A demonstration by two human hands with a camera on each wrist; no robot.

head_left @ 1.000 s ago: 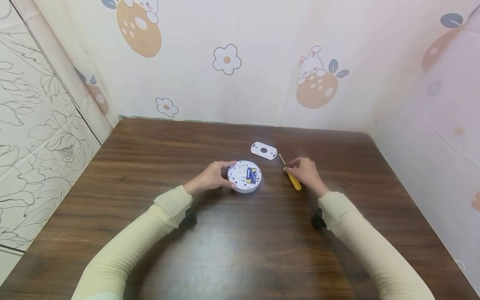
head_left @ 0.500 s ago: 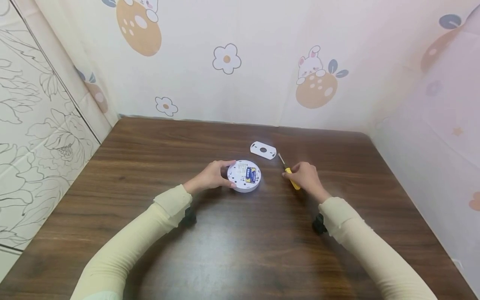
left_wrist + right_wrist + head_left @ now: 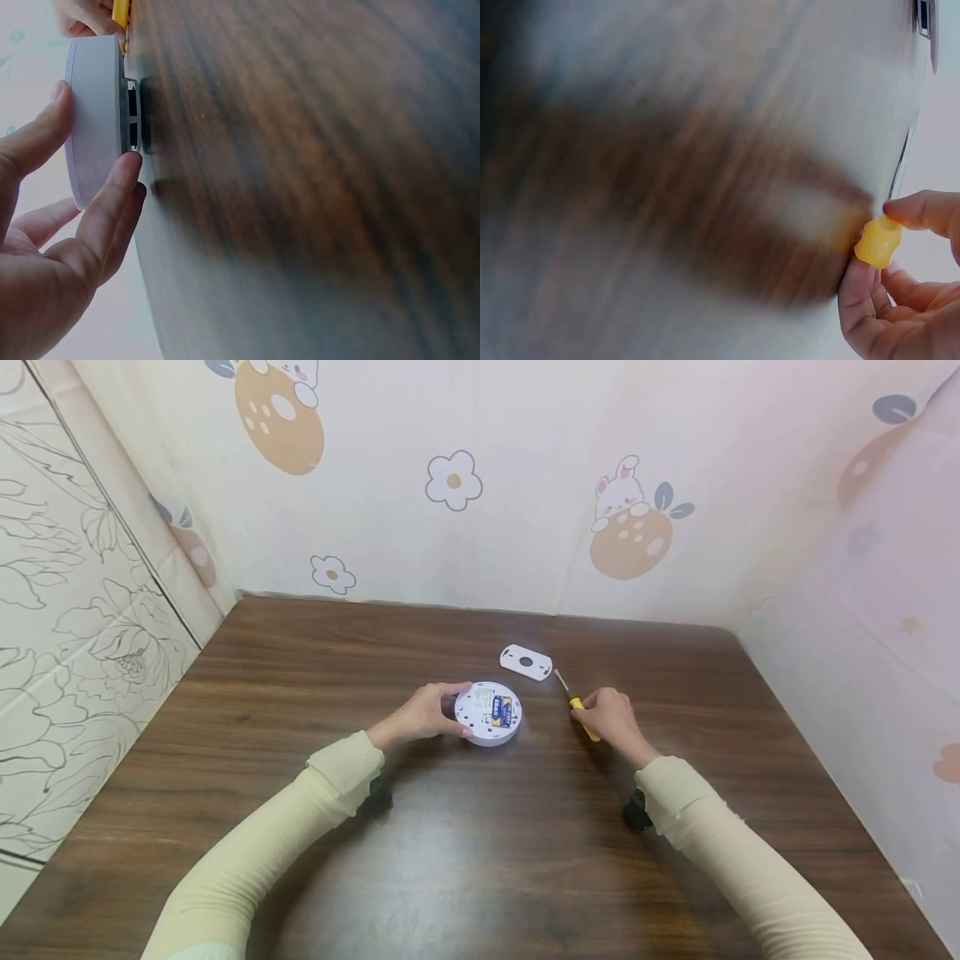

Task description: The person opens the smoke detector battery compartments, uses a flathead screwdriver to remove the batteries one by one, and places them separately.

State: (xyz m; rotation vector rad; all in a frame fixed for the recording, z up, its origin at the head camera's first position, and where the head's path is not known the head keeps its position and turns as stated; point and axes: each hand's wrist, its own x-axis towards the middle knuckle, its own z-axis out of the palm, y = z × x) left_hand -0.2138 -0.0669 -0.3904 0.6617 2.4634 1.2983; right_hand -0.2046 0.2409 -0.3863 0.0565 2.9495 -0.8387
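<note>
- Part of the screwdriver handle is hidden by the fingers of the right hand; in the head view, yellow shows only ahead of that grip and behind it.
- Fingers of the left hand are partly lost under the near side of the round white device in the head view; a finger and the thumb show at its rim.
- The print on the blue-and-yellow label is too small to read.
- The left wrist view shows the device edge-on, with a slotted lip on the side towards the desk; whether the lip touches the wood is hard to tell.
- In the right wrist view the desk is blurred, and a dark slotted edge is cut off at the top right corner.
- The left grip is curled round the device's rim, label side up; the device lies just to the right of that palm.
- The right grip pinches the screwdriver's yellow handle; the slim shaft points away from the grip, forward and to the left.
- The device is to the left of the right grip, with bare wood between.
- A white plate lies beyond both grips, near the shaft's tip; contact there is unclear.
</note>
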